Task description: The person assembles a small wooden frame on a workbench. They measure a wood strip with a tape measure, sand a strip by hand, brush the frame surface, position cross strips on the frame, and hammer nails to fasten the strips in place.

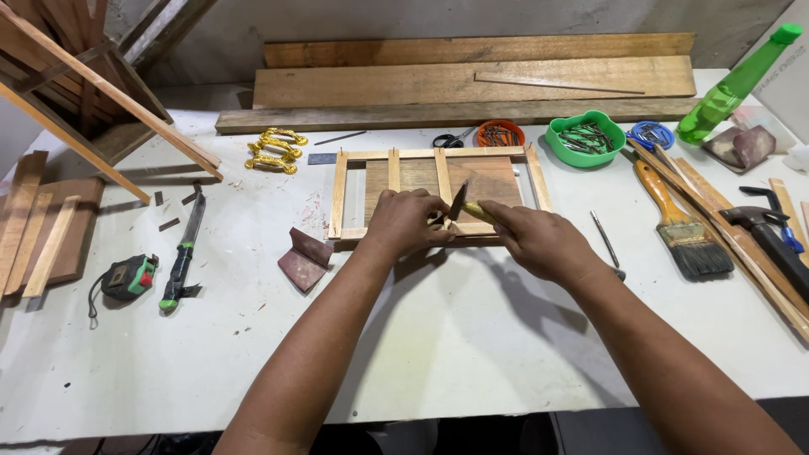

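Wooden slats form a small ladder-like frame (438,192) lying flat on the white table (421,337), its long axis running left to right just beyond both hands; the left hand (406,221) closes down on the near rail, apparently pinching something too small to make out, while the right hand (539,240), just beside it, is wrapped around the yellow handle of a small hammer (462,205) whose head hangs over that rail. Behind the frame, an orange bowl (500,133) and a green bowl (586,137) hold nails or screws.
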